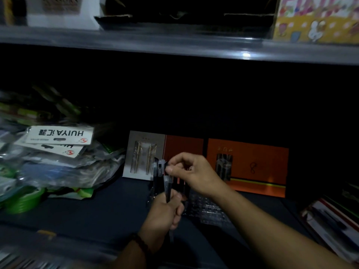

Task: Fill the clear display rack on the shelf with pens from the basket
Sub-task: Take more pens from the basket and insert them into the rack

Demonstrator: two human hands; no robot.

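On the dark shelf, my left hand (165, 212) is closed around a bunch of dark pens (167, 188) that stand upright out of its fist. My right hand (191, 171) pinches the cap end of one pen (160, 168) between thumb and forefinger, just above the bunch. The clear display rack (207, 208) lies on the shelf right behind and below my hands, its studded transparent surface partly hidden by them. A few pens stand at the rack's left end, dim and hard to separate. The basket is out of view.
A heap of plastic-wrapped stationery packs (58, 152) fills the left of the shelf, with green tape rolls (23, 200) in front. Grey and orange boxes (246, 166) lean against the back. Flat packs (330, 220) lie at the right. An upper shelf edge (174, 41) overhangs.
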